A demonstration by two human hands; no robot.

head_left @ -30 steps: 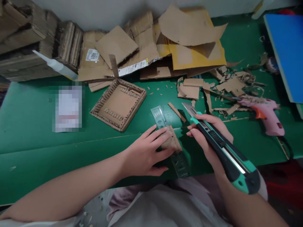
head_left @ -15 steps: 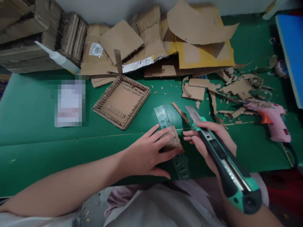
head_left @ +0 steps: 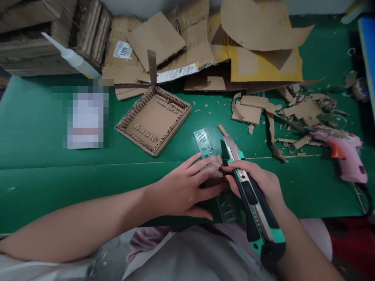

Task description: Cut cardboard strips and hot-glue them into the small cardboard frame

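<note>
My left hand (head_left: pixel 187 185) lies spread over a clear ruler (head_left: pixel 205 144) and a small cardboard piece (head_left: pixel 219 160), its fingers pressing both down near the table's front edge. In my right hand (head_left: pixel 263 181) is a green and black utility knife (head_left: pixel 252 199), its blade out and pointing away from me. The fingertips of that hand reach the right edge of the small piece. A narrow cardboard strip (head_left: pixel 223 130) lies just beyond the blade. Left of the ruler rests a shallow cardboard tray (head_left: pixel 152 121) with corrugated walls.
A pink glue gun (head_left: pixel 350 156) lies at the right, beside cardboard scraps (head_left: pixel 304 111). Large cardboard sheets (head_left: pixel 193 43) and a yellow-edged piece (head_left: pixel 266 70) fill the back. At the back left are stacked cardboard (head_left: pixel 29 54) and a white nozzle bottle (head_left: pixel 73 58). A blurred pale item (head_left: pixel 88 121) lies left.
My right hand and the knife have moved left, up to the small cardboard piece, and the knife stands more upright in view. My left hand stays on the ruler. The view has shifted slightly.
</note>
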